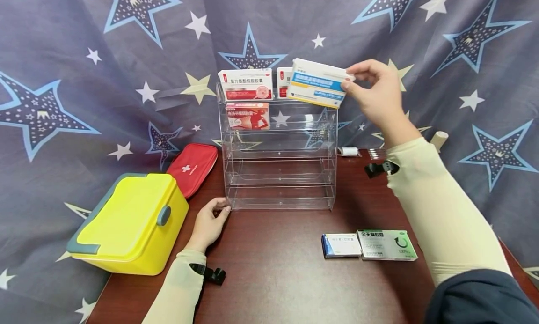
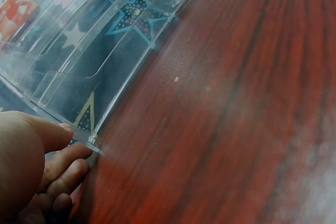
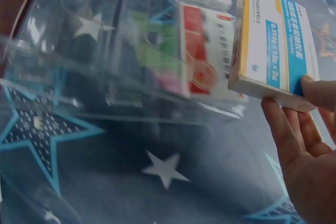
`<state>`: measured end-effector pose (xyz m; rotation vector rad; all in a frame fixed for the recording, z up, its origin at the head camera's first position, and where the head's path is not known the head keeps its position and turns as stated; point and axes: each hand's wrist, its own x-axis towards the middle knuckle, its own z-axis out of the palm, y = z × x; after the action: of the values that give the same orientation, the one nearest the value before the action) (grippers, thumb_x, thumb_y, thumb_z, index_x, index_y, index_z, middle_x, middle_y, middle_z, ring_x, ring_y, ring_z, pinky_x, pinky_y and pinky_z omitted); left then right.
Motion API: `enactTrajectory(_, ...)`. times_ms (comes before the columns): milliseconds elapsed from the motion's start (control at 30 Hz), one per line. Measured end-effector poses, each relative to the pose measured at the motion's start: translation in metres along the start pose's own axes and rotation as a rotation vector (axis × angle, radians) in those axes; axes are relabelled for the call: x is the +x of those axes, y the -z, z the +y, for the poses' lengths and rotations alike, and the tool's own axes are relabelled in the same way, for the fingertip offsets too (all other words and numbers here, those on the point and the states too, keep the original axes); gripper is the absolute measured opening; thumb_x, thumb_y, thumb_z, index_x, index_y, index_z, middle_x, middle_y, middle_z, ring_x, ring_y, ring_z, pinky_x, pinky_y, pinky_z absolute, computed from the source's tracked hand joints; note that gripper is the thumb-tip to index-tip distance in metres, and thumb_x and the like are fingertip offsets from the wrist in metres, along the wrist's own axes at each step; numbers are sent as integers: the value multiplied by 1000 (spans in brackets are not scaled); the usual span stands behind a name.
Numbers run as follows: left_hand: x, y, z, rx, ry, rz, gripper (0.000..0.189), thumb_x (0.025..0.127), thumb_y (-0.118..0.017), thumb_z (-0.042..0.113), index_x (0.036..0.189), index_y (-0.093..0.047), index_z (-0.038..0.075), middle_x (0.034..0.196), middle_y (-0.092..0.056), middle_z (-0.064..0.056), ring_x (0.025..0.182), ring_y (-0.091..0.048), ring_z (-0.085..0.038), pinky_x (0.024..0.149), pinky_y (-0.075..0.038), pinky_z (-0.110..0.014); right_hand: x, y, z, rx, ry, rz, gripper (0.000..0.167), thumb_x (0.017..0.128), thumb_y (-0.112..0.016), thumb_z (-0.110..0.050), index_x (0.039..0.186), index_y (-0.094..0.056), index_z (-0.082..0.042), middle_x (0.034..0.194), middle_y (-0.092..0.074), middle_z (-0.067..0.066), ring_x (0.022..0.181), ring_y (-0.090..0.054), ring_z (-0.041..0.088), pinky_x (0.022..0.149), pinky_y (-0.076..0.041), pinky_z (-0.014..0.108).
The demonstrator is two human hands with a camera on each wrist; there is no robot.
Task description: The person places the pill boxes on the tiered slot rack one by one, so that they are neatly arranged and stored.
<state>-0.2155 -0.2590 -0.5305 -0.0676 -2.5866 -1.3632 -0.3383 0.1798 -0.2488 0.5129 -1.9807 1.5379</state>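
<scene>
A clear tiered display rack stands upright on the table. My left hand pinches its lower left front corner, the thumb on the near side and curled fingers behind. At the top tier, my right hand grips the right end of a white, blue and yellow medicine box between thumb and fingers. That box is tilted and partly covers a red-and-white medicine box. Another red-and-white medicine box stands at the top left. One tier lower sits a red-and-orange medicine box.
Two medicine boxes, one white-and-blue and one green-and-white, lie at the right front. A yellow lidded case and a red first-aid pouch are at left. A white roll lies behind the rack's right side.
</scene>
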Motion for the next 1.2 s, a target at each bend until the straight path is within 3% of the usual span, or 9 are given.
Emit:
enactTrajectory(133, 0, 0, 1, 3, 1, -3, 21, 101, -71, 12, 121, -70, 7, 111, -73, -9, 106, -65, -24, 93, -47, -42, 6, -18, 9, -63, -37, -24, 20, 90, -82, -5, 110, -78, -5, 90, -72, 1, 94, -65, 15, 76, -47, 24)
enactTrajectory(367, 0, 0, 1, 0, -2, 0, 21, 101, -71, 11, 121, -70, 6, 111, -73, -10, 106, -65, -24, 93, -47, -42, 2, -32, 19, -240, -78, -40, 18, 95, -80, -19, 112, -77, -13, 99, -71, 3, 103, -60, 17, 77, -43, 30)
enactTrajectory(567, 0, 1, 1, 5, 1, -2, 20, 101, -70, 12, 121, -70, 7, 111, -73, -9, 107, -65, -24, 92, -46, -42, -4, -44, 24, -363, -8, -38, 17, 93, -80, -13, 110, -79, -11, 107, -69, 3, 105, -63, 15, 96, -45, 33)
enactTrajectory(900, 1, 1, 1, -3, 2, 0, 21, 101, -70, 12, 121, -70, 7, 112, -73, -9, 106, -65, -24, 92, -47, -42, -12, -51, 26, -466, 34, -112, 12, 94, -78, -7, 105, -80, -7, 107, -68, 7, 99, -65, 22, 91, -51, 39)
enactTrajectory(1200, 1, 0, -1, 8, 7, 1, 21, 101, -71, 13, 122, -70, 7, 112, -73, -9, 107, -65, -25, 94, -47, -43, -15, -50, 24, -601, 111, -186, 12, 95, -69, -7, 99, -80, -5, 105, -69, 9, 96, -63, 28, 88, -48, 44)
